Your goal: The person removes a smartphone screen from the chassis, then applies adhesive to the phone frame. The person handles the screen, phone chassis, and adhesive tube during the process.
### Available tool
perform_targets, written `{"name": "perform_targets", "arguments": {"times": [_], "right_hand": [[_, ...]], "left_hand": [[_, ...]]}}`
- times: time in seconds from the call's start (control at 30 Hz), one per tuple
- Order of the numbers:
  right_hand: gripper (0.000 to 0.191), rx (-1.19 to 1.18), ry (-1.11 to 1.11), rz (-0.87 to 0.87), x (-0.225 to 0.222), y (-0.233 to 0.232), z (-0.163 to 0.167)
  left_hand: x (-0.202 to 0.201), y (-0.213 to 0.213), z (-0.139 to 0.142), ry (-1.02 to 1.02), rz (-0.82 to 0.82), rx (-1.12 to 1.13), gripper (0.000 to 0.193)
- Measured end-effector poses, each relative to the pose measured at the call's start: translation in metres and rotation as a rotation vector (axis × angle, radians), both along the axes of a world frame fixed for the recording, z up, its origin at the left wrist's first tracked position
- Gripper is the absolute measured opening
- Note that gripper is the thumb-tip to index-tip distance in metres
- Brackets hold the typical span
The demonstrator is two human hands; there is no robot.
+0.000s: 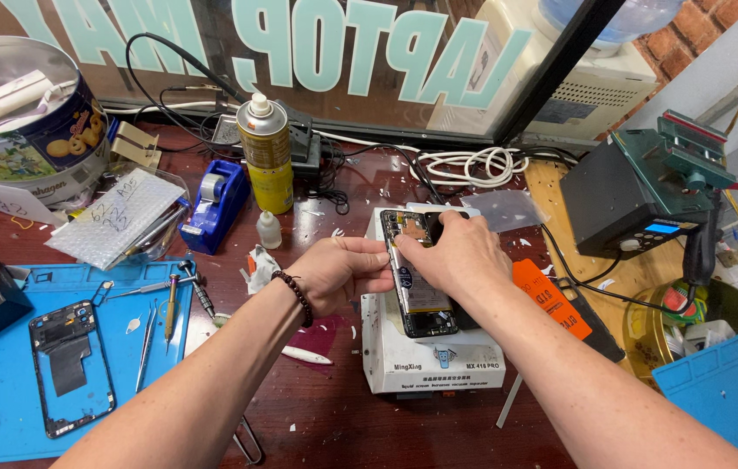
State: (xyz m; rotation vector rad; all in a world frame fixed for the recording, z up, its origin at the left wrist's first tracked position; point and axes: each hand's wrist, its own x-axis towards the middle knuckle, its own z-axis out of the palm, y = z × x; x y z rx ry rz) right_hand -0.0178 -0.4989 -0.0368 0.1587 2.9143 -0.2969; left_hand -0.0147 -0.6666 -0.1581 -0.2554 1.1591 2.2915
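An opened smartphone [421, 295], its back off and its inner parts showing, lies on top of a white box-shaped machine [434, 360] at the middle of the bench. My left hand [341, 271] touches the phone's left edge with its fingertips; a dark bead bracelet is on that wrist. My right hand [460, 254] rests on the phone's upper right part, fingers pressed against it and covering that side. Whether a small tool is in either hand is hidden.
A blue work mat [4, 382] at left carries a phone frame [69, 365], tweezers and screwdrivers [169, 304]. Behind stand a yellow spray can [266, 152], a blue tape dispenser [213, 200], a small dropper bottle [269, 230], a round biscuit tin [26, 113]. A dark station [638, 195] sits right.
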Motion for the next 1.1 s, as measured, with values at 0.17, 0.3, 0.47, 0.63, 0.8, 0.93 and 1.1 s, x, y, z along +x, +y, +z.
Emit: {"name": "perform_targets", "arguments": {"times": [0.17, 0.3, 0.47, 0.63, 0.8, 0.93, 1.1], "right_hand": [[0.079, -0.002, 0.006, -0.004, -0.001, 0.002, 0.001], [0.078, -0.003, -0.004, -0.012, -0.001, 0.001, 0.004], [0.08, 0.001, 0.0, -0.007, 0.0, 0.0, 0.007], [0.079, -0.002, 0.002, -0.008, 0.0, 0.0, 0.007], [0.078, -0.004, -0.003, -0.015, 0.001, 0.0, 0.008], [0.078, -0.011, -0.013, -0.026, 0.002, -0.002, 0.009], [0.079, 0.002, -0.003, -0.01, 0.002, -0.003, 0.011]], "left_hand": [[-0.001, 0.002, 0.001, 0.004, 0.0, 0.001, 0.023], [0.0, 0.002, 0.004, 0.002, -0.005, 0.016, 0.023], [0.002, 0.0, 0.01, 0.004, -0.007, -0.015, 0.023], [0.003, 0.002, 0.012, 0.005, 0.001, -0.031, 0.023], [0.003, 0.002, 0.01, 0.003, 0.007, -0.029, 0.023], [0.003, 0.0, 0.011, -0.006, 0.002, -0.019, 0.022], [0.003, -0.003, 0.012, -0.003, 0.006, -0.024, 0.022]]}}
